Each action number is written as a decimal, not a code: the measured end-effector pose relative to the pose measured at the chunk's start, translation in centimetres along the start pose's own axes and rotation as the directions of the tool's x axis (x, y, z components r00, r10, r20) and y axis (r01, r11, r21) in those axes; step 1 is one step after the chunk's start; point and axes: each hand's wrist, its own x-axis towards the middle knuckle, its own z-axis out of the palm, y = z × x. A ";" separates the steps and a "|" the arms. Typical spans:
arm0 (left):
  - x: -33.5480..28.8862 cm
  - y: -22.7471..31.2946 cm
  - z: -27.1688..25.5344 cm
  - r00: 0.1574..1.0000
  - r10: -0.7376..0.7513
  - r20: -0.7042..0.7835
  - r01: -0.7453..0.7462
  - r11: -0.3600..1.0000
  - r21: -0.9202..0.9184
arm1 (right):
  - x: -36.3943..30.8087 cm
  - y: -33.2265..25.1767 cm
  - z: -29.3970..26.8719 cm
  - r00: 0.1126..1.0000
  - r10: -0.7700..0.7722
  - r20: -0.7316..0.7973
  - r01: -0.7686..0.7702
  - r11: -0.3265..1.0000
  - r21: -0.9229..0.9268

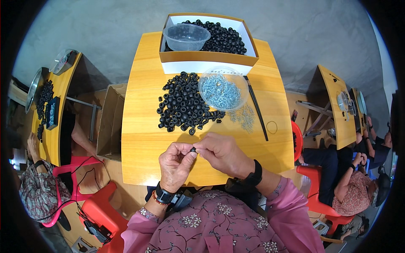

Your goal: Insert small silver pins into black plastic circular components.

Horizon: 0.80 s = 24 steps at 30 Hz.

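Note:
My left hand [176, 165] pinches a small black bead [193, 149] between thumb and fingertips, just above the table's near part. Against it press the closed fingertips of my right hand [223, 152]; whatever they hold, if anything, is hidden. Beyond my hands lies a loose pile of black beads [181, 103], round and hollow, with holes showing in many. To its right a clear round plastic dish [244, 90] holds many tiny pale-blue transparent pieces [221, 90]. More tiny clear pieces [244, 117] are scattered beside the dish on the wooden table [141, 105].
At the table's far edge an open box [209, 57] holds more black beads [225, 38] and an empty clear bowl [185, 36]. A thin black stick [256, 107] and a rubber band [272, 127] lie right. A cardboard box [110, 122] stands left. People sit at side tables.

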 end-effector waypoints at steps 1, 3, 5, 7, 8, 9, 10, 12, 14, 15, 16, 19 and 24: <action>0.0 0.0 0.0 1.000 -0.002 0.002 0.002 1.000 0.001 | -0.1 0.3 0.2 1.000 0.000 0.000 0.000 1.000 -0.001; 0.0 -0.1 0.0 1.000 0.002 0.004 -0.002 1.000 0.001 | -0.3 1.0 0.7 0.998 0.049 -0.034 -0.043 0.987 0.153; 0.0 -0.3 -0.1 1.000 0.005 0.007 -0.005 1.000 0.001 | -0.2 1.0 0.7 0.997 0.069 -0.029 -0.062 0.982 0.176; -0.1 -0.3 -0.1 1.000 0.014 0.010 -0.014 1.000 -0.001 | -0.1 1.0 0.6 0.996 0.085 -0.021 -0.079 0.976 0.202; -0.1 -0.3 -0.2 1.000 0.015 0.009 -0.015 1.000 0.000 | -0.1 0.9 0.6 0.995 0.095 -0.008 -0.092 0.973 0.212; -0.1 -0.3 -0.2 1.000 0.014 0.012 -0.014 1.000 0.008 | -0.1 0.8 0.5 0.994 0.106 0.005 -0.104 0.970 0.220; -0.1 -0.2 -0.2 1.000 0.012 0.014 -0.013 1.000 0.016 | -0.1 0.7 0.4 0.994 0.105 0.005 -0.103 0.970 0.219; -0.1 -0.3 -0.5 1.000 -0.010 0.014 0.010 1.000 0.010 | -0.1 0.6 0.4 0.982 0.179 0.057 -0.188 0.928 0.322; -0.1 -0.4 -0.7 0.999 -0.035 0.014 0.035 0.999 0.004 | 0.1 0.5 0.2 0.978 0.189 0.090 -0.208 0.919 0.334; 0.0 -0.3 -0.7 0.999 -0.031 0.018 0.031 0.999 0.012 | 0.2 0.4 0.0 0.973 0.197 0.118 -0.226 0.911 0.345; 0.0 -0.2 -0.6 0.999 -0.028 0.022 0.027 0.999 0.020 | 0.2 0.6 0.0 0.973 0.197 0.116 -0.226 0.911 0.345; 0.0 -0.5 -0.7 0.999 -0.048 0.017 0.048 0.999 0.001 | 0.3 1.3 0.1 0.992 0.064 0.112 -0.089 0.967 0.239; 0.4 0.2 -1.1 0.996 -0.077 0.048 0.081 0.991 -0.104 | 0.3 -0.1 0.0 0.994 -0.093 0.049 0.086 0.988 0.128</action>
